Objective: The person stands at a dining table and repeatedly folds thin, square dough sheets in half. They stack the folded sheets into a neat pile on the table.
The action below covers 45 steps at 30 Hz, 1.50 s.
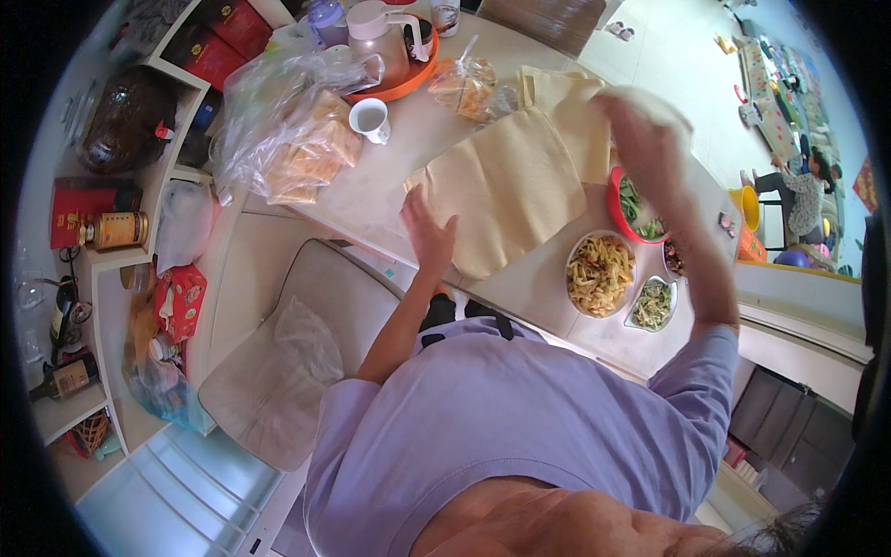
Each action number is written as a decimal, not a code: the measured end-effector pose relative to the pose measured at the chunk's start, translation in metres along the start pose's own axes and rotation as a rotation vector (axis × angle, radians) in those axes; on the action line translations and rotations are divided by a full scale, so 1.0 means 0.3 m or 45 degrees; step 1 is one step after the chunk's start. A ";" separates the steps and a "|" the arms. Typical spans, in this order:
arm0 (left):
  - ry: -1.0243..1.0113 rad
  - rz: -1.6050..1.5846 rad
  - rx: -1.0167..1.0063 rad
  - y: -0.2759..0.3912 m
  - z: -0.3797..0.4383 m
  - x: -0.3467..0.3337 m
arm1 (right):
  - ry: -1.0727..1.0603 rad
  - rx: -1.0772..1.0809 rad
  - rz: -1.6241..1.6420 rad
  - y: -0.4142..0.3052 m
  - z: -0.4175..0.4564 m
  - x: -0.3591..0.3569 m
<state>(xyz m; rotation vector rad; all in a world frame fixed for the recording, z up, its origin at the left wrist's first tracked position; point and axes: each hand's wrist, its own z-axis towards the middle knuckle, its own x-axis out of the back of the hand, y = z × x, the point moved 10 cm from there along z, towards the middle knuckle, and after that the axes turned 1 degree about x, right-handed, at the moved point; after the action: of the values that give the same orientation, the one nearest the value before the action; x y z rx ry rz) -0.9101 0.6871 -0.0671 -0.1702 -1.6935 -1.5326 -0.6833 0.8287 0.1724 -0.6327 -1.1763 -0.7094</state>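
Observation:
A pale yellow sheet, which looks like thin tofu skin or cloth, (505, 191) lies folded in layers on the table, with another layer (567, 115) behind it. My left hand (429, 230) rests with spread fingers at the sheet's left edge. Blurred by motion, my right hand (644, 136) is above the sheet's far right end, and something pale and thin shows beside it; whether it holds this cannot be told. Below my right forearm stand a red-rimmed bowl of green vegetables (630, 202), a bowl of shredded food (600, 275) and a dish of chopped greens (653, 304).
A white cup (370, 120), bagged flat bread (313, 153) and an orange tray (397, 87) bearing a jug (379, 42) occupy the table's far left. A chair (278, 376) with a plastic bag stands at the left. Another person (800, 191) sits far off at the right.

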 end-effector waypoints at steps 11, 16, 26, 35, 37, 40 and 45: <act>-0.607 0.094 -0.853 0.114 -0.096 -0.054 | -0.257 0.426 0.663 -0.561 -0.432 -0.467; -0.733 -0.055 -0.657 0.013 -0.102 -0.092 | -0.537 0.359 0.851 -0.415 -0.418 -0.575; -0.541 -0.244 0.187 -0.270 0.009 -0.235 | -0.196 -0.323 0.436 -0.056 -0.267 -0.564; -0.459 -0.653 0.377 -0.217 -0.021 -0.182 | -0.049 0.315 0.272 -0.404 -0.621 -0.679; -0.391 -0.786 0.469 -0.122 0.013 -0.101 | -0.121 0.217 0.292 -0.338 -0.573 -0.621; -0.023 -1.081 0.312 -0.078 0.065 0.028 | 0.025 -0.078 0.317 -0.111 -0.386 -0.463; 0.067 -0.640 0.549 -0.434 -0.052 -0.137 | 0.381 -0.582 0.769 0.424 -0.137 -0.449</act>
<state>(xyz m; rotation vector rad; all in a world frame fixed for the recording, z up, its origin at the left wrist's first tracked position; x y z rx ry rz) -0.9535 0.6581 -0.1940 0.5524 -2.0778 -1.4464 -0.5904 0.8990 0.0225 -1.1578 -0.4939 -0.5243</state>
